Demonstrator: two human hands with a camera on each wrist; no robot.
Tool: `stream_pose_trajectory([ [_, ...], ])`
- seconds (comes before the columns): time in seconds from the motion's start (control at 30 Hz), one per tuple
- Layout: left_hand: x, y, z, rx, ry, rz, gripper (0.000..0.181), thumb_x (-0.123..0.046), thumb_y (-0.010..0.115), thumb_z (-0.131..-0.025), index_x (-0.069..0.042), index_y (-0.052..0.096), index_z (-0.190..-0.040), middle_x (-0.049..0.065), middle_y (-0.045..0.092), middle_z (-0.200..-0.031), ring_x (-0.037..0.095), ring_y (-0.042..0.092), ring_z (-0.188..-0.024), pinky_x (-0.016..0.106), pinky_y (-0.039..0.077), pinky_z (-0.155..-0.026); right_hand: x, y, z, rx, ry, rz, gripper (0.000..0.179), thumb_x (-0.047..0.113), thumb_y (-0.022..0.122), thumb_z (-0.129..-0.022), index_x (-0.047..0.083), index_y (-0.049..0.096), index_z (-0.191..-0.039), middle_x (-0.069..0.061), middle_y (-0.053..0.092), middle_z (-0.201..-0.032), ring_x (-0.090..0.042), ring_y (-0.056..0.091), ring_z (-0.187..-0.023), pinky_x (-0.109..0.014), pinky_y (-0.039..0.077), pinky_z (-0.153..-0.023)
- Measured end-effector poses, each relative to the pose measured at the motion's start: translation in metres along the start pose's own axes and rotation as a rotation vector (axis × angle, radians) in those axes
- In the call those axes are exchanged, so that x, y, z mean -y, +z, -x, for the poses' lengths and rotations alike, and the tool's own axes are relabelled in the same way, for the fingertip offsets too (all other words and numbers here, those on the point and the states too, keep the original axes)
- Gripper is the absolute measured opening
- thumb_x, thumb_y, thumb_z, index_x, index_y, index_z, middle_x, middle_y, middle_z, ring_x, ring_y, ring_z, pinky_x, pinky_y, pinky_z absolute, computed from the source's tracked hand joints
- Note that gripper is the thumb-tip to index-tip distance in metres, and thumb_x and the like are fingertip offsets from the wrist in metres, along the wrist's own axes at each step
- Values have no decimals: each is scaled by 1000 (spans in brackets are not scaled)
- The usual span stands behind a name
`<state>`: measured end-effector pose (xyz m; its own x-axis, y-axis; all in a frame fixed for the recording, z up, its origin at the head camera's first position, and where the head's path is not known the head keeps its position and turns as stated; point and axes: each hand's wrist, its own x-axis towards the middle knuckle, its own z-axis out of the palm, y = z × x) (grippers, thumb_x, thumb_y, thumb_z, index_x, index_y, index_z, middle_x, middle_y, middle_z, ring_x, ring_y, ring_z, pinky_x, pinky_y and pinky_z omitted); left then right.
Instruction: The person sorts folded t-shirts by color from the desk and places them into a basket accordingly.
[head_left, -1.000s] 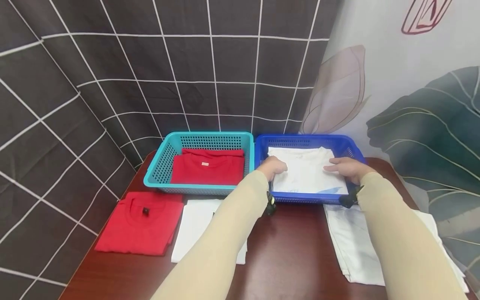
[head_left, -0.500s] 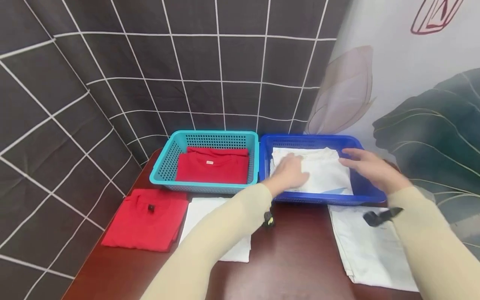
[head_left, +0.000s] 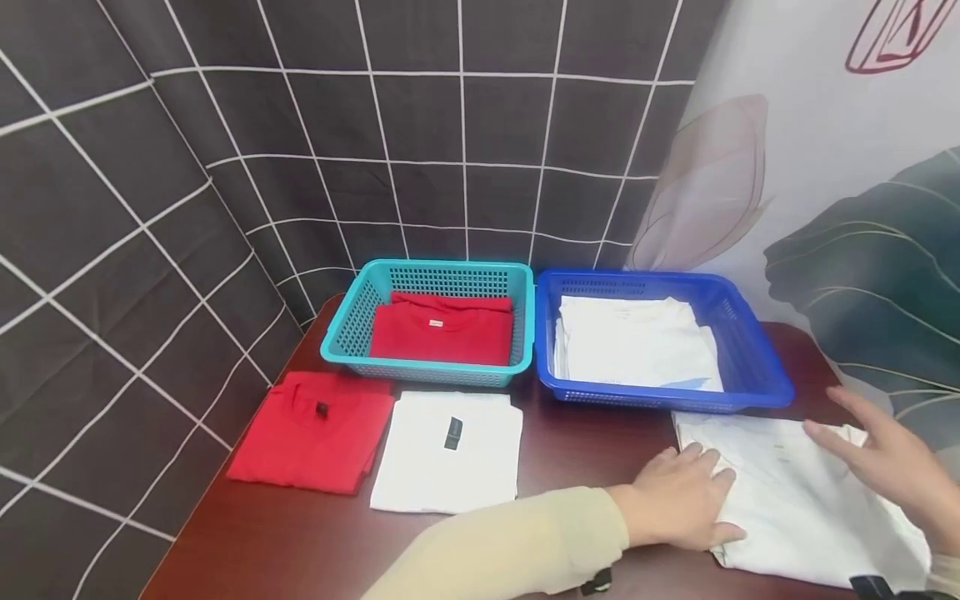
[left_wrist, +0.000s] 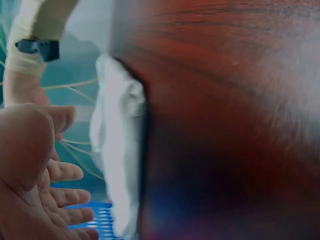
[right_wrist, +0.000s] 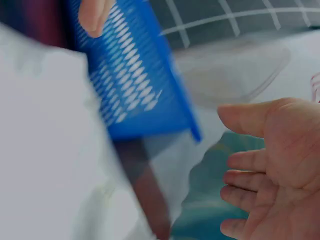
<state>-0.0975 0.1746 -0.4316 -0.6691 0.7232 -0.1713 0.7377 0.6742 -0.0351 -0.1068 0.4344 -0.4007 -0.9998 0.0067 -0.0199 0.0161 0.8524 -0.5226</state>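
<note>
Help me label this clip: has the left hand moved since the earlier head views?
Yes: against the blue basket, the left hand has gone from over it rightward and toward the camera.

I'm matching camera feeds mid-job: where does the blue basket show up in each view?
Head: right of centre, at mid-height, the blue basket holding folded white cloth.
Left wrist: bottom edge, left of centre; only part of the blue basket shows, beyond the left hand.
Right wrist: upper part, left of centre, cut off by the top edge.
Shared landmark: the white garment lying beside the left hand.
</note>
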Motion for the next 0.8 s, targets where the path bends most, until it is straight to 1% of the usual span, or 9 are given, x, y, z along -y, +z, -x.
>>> stream_pose_trajectory([
  [0.07, -7, 7, -7, 23, -32, 2, 71, -78, 31, -85, -43, 28, -147, -12, 21, -154, 8, 15, -142, 32, 23, -112, -18, 7, 4, 6, -24, 34, 82, 35, 54, -98, -12, 9, -147, -41, 1, -148, -69, 19, -120, -81, 21, -83],
  [0.13, -11, 12, -13, 43, -60, 2, 72, -80, 28, -84, -47, 21, -148, -14, 13, -157, 8, 8, -144, 34, 19, -115, -34, 14, 6, -1, -63, 65, 85, 36, 58, -95, -14, 11, -145, -42, -4, -147, -66, 4, -129, -82, 9, -89],
  [0.2, -14, 16, -18, 52, -77, 5, 74, -82, 27, -82, -50, 16, -148, -14, 7, -158, 10, 4, -145, 36, 17, -115, -47, 20, 5, 4, -87, 109, 89, 39, 61, -92, -14, 13, -145, -44, -6, -145, -64, -14, -129, -84, -2, -86],
  [0.23, -14, 17, -21, 56, -81, 4, 75, -83, 27, -81, -51, 14, -148, -14, 6, -158, 10, 3, -145, 37, 16, -115, -52, 23, 4, 14, -91, 142, 92, 41, 62, -91, -14, 13, -145, -45, -6, -144, -63, -18, -128, -85, -5, -84],
  [0.33, -15, 20, -28, 85, -87, 3, 75, -85, 27, -80, -55, 7, -146, -15, 0, -158, 12, -2, -145, 39, 15, -116, -63, 30, 2, 74, -54, 214, 99, 50, 62, -88, -9, 8, -147, -46, -8, -143, -65, -20, -125, -89, -2, -74],
  [0.43, -15, 24, -31, 121, -94, -3, 75, -86, 25, -78, -59, 1, -144, -17, -5, -158, 12, -5, -145, 41, 14, -116, -70, 37, 1, 146, -5, 244, 103, 57, 58, -88, -5, 2, -149, -44, -14, -143, -65, -22, -124, -90, -1, -67],
  [0.5, -15, 26, -33, 140, -98, -3, 75, -87, 24, -77, -61, -2, -142, -18, -7, -158, 12, -6, -145, 42, 14, -116, -74, 42, 1, 177, 25, 262, 104, 60, 56, -88, -5, 1, -148, -43, -15, -142, -65, -23, -123, -90, -1, -67],
  [0.63, -15, 29, -32, 173, -115, 15, 76, -89, 23, -75, -63, -7, -139, -23, -11, -156, 8, -10, -144, 43, 12, -116, -79, 49, 1, 198, 50, 294, 108, 64, 55, -86, -5, 0, -148, -43, -17, -142, -66, -23, -122, -90, -1, -68],
  [0.8, -13, 30, -31, 200, -140, 14, 76, -89, 21, -74, -63, -9, -138, -24, -14, -155, 5, -13, -143, 45, 9, -116, -79, 55, -3, 209, 69, 281, 111, 66, 55, -84, -4, -3, -148, -41, -21, -142, -64, -27, -122, -90, -3, -69],
])
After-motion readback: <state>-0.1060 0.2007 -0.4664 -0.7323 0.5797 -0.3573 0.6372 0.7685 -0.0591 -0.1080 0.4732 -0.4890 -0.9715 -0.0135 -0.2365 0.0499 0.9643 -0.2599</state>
